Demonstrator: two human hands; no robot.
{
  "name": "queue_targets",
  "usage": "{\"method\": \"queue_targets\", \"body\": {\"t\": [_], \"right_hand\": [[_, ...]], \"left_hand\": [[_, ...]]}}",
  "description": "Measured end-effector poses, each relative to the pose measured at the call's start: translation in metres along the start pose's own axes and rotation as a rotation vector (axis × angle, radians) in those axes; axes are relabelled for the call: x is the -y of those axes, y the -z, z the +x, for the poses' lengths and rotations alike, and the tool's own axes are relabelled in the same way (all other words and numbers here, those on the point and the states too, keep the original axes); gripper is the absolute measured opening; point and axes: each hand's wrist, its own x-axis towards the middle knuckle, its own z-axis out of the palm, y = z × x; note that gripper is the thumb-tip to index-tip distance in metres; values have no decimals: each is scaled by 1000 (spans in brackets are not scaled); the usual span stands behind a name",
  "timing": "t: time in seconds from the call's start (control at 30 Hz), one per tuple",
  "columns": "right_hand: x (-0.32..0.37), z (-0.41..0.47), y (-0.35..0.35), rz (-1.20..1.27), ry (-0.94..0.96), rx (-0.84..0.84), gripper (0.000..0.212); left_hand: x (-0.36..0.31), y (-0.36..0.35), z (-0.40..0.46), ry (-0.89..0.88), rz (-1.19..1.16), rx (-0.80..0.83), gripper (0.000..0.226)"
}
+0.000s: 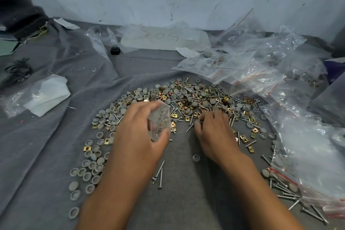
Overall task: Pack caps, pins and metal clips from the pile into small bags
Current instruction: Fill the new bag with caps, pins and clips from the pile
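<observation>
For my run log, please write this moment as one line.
left hand: holds small bag with pins | right hand: fingers picking in pile | surface: grey cloth

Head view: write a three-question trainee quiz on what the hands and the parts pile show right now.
1. True or false: the left hand holds a small clear bag with pins already inside.
2. Multiple choice: where do the right hand fingertips rest? A) on the stack of red-striped bags B) at the near edge of the pile C) on the white cloth
3. Fill in: the round parts scattered along the left of the grey cloth are grey ____.

Key: 1 true; 2 B; 3 caps.
</observation>
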Motion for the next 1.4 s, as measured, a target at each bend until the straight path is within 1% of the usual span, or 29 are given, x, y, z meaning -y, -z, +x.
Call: {"method": "queue_targets", "body": {"t": [0.07, 0.1, 0.13, 0.17, 0.2, 0.27, 0.37, 0.43, 0.57, 0.63, 0.7, 0.77, 0.8, 0.83, 0.93, 0.97, 1.0, 1.03, 1.07, 1.1, 1.13, 1.2, 1.23, 1.27, 1.3, 1.33, 1.4], "right_hand": [[3, -4, 15, 349, 12, -23, 24], [7, -8, 24, 530, 63, -65, 20], [14, -14, 34, 660, 142, -122, 16], [21, -21, 43, 732, 229, -170, 13], [28, -29, 50, 746, 312, -202, 11], [37, -40, 55, 639, 435, -238, 15], [40, -44, 54, 452, 497, -291, 21], [39, -44, 54, 410, 529, -324, 23], [41, -42, 51, 407, 533, -358, 24], [42, -42, 49, 396, 513, -337, 29], [40, -41, 51, 453, 488, -328, 32], [29, -40, 55, 503, 425, -328, 24], [22, -40, 56, 494, 378, -290, 17], [14, -39, 55, 448, 324, -197, 14], [0, -43, 41, 160, 194, 288, 25], [-1, -45, 37, 104, 172, 405, 26], [0, -47, 33, 101, 154, 457, 22], [1, -47, 32, 129, 144, 447, 14], [1, -46, 33, 158, 144, 391, 6], [1, -45, 35, 188, 165, 300, 2], [3, -45, 39, 247, 199, 176, 5], [12, -47, 51, 494, 316, -88, 9], [20, -50, 57, 584, 396, -195, 9], [29, -53, 61, 616, 465, -265, 10], [35, -54, 62, 601, 521, -293, 10], [40, -54, 60, 560, 552, -278, 10], [45, -50, 53, 496, 540, -225, 12]], "left_hand": [[0, -2, -1, -27, 14, 46, 55], [0, -4, -1, -40, 18, 61, 56], [0, -5, -1, -47, 18, 72, 57], [-1, -7, -1, -50, 16, 80, 57], [0, -8, -1, -51, 15, 84, 57], [0, -10, -1, -47, 17, 82, 56], [0, -12, 0, -47, 8, 52, 52], [1, -12, 0, -49, 4, 44, 50], [1, -12, 0, -44, -14, 55, 50], [0, -12, 0, -42, -18, 49, 49], [0, -12, 0, -42, -12, 41, 49], [1, -11, 0, -44, -3, 35, 52], [2, -11, -1, -41, 4, 32, 54], [3, -10, -2, -36, 11, 32, 55], [4, -9, -3, -33, 18, 35, 56], [4, -9, -3, -32, 18, 37, 56], [4, -9, -3, -30, 16, 38, 57], [5, -9, -3, -28, 15, 38, 57], [5, -9, -2, -25, 17, 38, 57], [5, -9, -2, -24, 20, 38, 58], [5, -9, -2, -28, 23, 40, 58], [3, -10, -2, -48, 29, 53, 59], [3, -11, -2, -58, 30, 67, 60], [2, -12, -2, -66, 29, 84, 60], [0, -12, -2, -72, 28, 100, 60], [-1, -12, -2, -79, 27, 109, 58], [-1, -12, -1, -86, 26, 94, 54]]}}
